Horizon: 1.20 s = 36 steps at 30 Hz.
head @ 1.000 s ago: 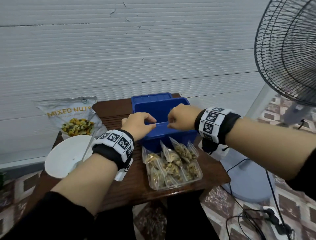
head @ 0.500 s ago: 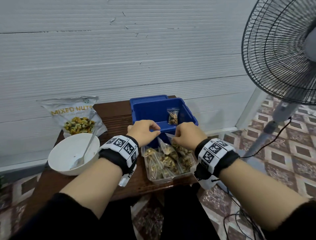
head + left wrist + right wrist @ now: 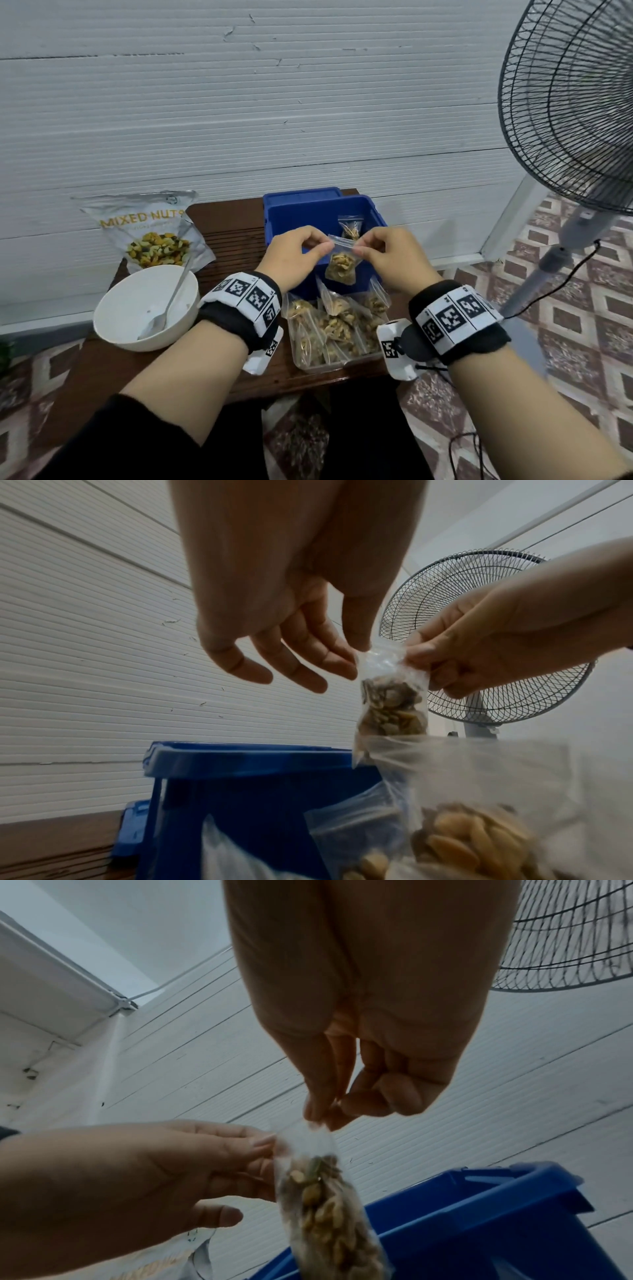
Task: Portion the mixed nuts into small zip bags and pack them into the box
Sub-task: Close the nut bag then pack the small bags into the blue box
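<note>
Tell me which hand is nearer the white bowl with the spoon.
Left. The left hand pinches the zip bag's top edge, on the white bowl's side; the right hand pinches the far edge.

held bag: small clear zip bag of nuts [image 3: 340, 264], hanging over the box's near edge
box: open blue plastic box [image 3: 284, 219], one small nut bag [image 3: 350, 226] inside
tray bags: filled clear bags [image 3: 334, 325], packed together

The fan [image 3: 575, 113] is cut off at the right edge; the near bags [image 3: 479, 818] blur in the left wrist view.

"MIXED NUTS" on the pouch [image 3: 150, 236]
</note>
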Tool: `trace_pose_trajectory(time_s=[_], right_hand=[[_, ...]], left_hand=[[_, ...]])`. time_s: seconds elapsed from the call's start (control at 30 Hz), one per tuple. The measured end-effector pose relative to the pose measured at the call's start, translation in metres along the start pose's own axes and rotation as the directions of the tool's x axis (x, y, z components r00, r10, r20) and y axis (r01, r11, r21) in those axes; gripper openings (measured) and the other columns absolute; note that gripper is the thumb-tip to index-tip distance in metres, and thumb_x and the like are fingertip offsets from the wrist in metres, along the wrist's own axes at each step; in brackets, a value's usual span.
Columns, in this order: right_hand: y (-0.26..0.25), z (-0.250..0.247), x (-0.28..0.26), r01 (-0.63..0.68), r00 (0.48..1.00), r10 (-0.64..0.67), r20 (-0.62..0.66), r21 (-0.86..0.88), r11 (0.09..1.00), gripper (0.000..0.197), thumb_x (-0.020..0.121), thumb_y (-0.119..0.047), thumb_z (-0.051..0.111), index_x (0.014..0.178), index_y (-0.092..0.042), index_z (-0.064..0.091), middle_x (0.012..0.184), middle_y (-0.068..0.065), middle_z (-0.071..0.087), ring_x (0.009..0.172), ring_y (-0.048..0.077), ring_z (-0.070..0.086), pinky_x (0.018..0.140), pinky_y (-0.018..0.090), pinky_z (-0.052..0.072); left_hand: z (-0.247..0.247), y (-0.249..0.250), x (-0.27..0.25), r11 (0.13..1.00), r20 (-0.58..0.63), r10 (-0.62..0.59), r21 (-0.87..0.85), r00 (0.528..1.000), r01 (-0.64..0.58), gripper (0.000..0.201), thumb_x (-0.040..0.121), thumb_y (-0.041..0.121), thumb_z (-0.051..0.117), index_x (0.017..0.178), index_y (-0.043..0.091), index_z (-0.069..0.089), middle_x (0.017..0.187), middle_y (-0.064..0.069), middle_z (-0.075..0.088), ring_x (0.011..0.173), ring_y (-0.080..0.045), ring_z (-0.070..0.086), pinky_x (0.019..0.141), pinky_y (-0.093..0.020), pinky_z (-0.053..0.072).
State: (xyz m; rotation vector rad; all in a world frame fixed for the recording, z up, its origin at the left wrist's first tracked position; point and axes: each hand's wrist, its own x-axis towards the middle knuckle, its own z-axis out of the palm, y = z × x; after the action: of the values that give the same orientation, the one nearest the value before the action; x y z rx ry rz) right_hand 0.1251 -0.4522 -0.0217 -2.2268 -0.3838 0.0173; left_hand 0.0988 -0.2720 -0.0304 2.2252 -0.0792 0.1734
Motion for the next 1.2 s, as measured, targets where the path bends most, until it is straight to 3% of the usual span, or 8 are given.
trace_pose_trajectory(time_s=[0.13,0.3,0.4,0.47,0.67,0.87,1.0,1.2], right_hand=[[0.003,-0.003,0.000,0.014,1.000,-0.015,0.008,0.084,0.996,0.010,0.091,-0.009,0.062,0.086,-0.016,0.067,0.076,-0.012,0.061,0.073,-0.002,0.054,0.062,0.003,0.039],[0.006,-0.009,0.002,0.002,1.000,-0.002,-0.020,0.036,0.999,0.009,0.089,-0.014,0.065,0.080,-0.014,0.066,0.072,-0.013,0.059,0.068,-0.003,0.052,0.058,0.002,0.039],[0.008,-0.006,0.004,0.021,1.000,-0.021,0.005,-0.040,0.999,0.010,0.093,-0.012,0.059,0.083,-0.012,0.061,0.072,-0.014,0.054,0.067,-0.005,0.048,0.056,0.003,0.036],[0.008,-0.003,0.005,0.050,0.999,-0.049,0.011,-0.069,0.996,0.012,0.095,-0.010,0.055,0.084,-0.013,0.056,0.075,-0.013,0.052,0.069,-0.003,0.047,0.059,0.003,0.036],[0.011,0.000,0.009,0.113,0.993,-0.114,-0.002,-0.081,0.990,0.010,0.095,-0.009,0.053,0.086,-0.013,0.056,0.080,-0.008,0.052,0.072,-0.003,0.046,0.062,0.003,0.035],[0.012,0.002,0.009,0.133,0.991,-0.134,-0.001,-0.023,0.991,0.011,0.094,-0.010,0.054,0.085,-0.017,0.054,0.085,-0.004,0.054,0.074,-0.002,0.048,0.065,0.009,0.035],[0.013,0.007,0.008,0.174,0.985,-0.175,0.015,0.038,0.984,0.008,0.088,-0.024,0.066,0.086,-0.019,0.060,0.082,-0.007,0.058,0.074,0.000,0.051,0.066,0.014,0.036],[0.012,0.007,0.007,0.211,0.976,-0.211,0.046,-0.002,0.977,0.012,0.090,-0.014,0.063,0.080,-0.019,0.059,0.072,-0.011,0.056,0.067,-0.001,0.051,0.060,0.008,0.035]], left_hand=[[0.000,-0.001,0.001,0.998,-0.019,0.049,-0.027,0.999,-0.049,0.004,0.091,0.025,0.064,0.088,0.022,0.064,0.090,0.005,0.068,0.087,-0.006,0.060,0.076,-0.010,0.041],[-0.003,-0.003,0.006,0.995,-0.009,0.090,0.032,0.996,-0.089,0.015,0.093,0.022,0.061,0.082,0.031,0.058,0.082,0.015,0.061,0.082,0.000,0.056,0.087,-0.031,0.045],[-0.001,-0.005,0.008,0.994,-0.004,0.091,0.057,0.996,-0.091,0.022,0.093,0.025,0.060,0.077,0.039,0.053,0.081,0.017,0.060,0.085,-0.001,0.056,0.098,-0.049,0.041],[0.000,-0.006,0.009,0.994,-0.012,0.098,0.048,0.995,-0.097,0.024,0.093,0.025,0.059,0.077,0.040,0.053,0.083,0.018,0.059,0.088,-0.004,0.056,0.098,-0.053,0.039],[0.000,-0.005,0.010,0.997,0.016,0.082,0.010,0.997,-0.082,0.018,0.095,0.029,0.056,0.080,0.040,0.053,0.086,0.019,0.059,0.092,0.000,0.055,0.100,-0.055,0.037],[0.001,0.000,0.006,0.994,-0.014,0.103,-0.039,0.995,-0.104,0.014,0.094,0.025,0.059,0.086,0.035,0.057,0.089,0.016,0.060,0.092,0.001,0.056,0.096,-0.042,0.044],[0.004,0.001,0.003,0.994,-0.019,0.106,0.006,0.994,-0.106,0.012,0.087,0.039,0.059,0.077,0.044,0.055,0.086,0.020,0.060,0.094,-0.007,0.057,0.097,-0.055,0.040],[0.004,0.006,0.001,0.995,0.023,0.090,0.029,0.996,-0.090,0.008,0.080,0.050,0.052,0.075,0.045,0.055,0.089,0.020,0.062,0.100,-0.011,0.058,0.100,-0.054,0.038]])
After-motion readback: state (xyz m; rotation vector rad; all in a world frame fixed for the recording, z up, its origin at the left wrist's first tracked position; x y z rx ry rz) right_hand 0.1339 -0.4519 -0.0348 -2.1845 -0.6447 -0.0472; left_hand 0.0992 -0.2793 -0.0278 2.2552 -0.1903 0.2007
